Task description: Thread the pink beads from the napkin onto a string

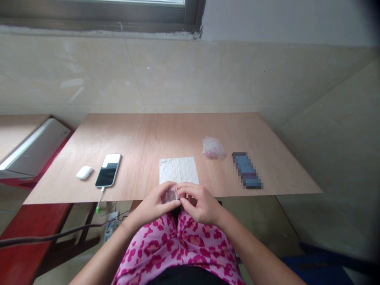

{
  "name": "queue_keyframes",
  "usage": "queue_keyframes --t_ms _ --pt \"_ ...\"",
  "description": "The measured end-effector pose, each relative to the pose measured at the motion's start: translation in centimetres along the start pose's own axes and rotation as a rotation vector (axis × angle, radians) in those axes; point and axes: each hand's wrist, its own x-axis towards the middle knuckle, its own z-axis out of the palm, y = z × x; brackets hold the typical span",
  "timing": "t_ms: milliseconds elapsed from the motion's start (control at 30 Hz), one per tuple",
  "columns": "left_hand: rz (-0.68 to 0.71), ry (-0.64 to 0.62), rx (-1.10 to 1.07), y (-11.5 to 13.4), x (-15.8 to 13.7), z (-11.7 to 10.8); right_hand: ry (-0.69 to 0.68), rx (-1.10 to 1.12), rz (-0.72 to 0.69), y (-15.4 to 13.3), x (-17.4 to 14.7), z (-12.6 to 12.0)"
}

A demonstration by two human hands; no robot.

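Note:
Between my two hands, just off the table's front edge, is a small clear plastic zip bag [170,195] with a reddish line along its top. My left hand [156,204] is closed on the bag's left side with thumb and fingers. The fingertips of my right hand [202,204] pinch at the bag's right end, by the reddish line. What the bag holds, if anything, I cannot make out. Right beyond my fingers a white paper tissue [178,170] lies flat on the wooden table [148,134].
A clear bag with small pink and white pieces [213,148] lies behind the tissue to the right. Farther right is a blurred-out phone [247,171]. To the left are a phone [108,170] on a charging cable [101,194] and a white earphone case [84,173].

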Motion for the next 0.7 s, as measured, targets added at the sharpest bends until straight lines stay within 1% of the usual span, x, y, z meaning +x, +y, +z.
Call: queue_keyframes --t_ms 133,267,467,600,700 --pt "0.000 -0.005 0.048 0.2 0.0 -0.5 -0.015 -0.033 0.036 0.1 -0.2 0.1" --pt "0.001 0.000 0.126 -0.2 0.0 -0.7 -0.036 -0.026 0.018 0.1 -0.2 0.3" --pt "-0.002 -0.009 0.107 -0.5 0.1 -1.2 -0.108 0.001 0.044 0.1 -0.2 0.3" --pt "0.006 -0.004 0.130 -0.6 0.1 -1.4 -0.123 -0.011 0.077 0.2 -0.3 0.2" --pt "-0.015 0.019 0.176 -1.2 0.2 -1.4 -0.115 0.003 0.079 0.3 -0.2 0.1"
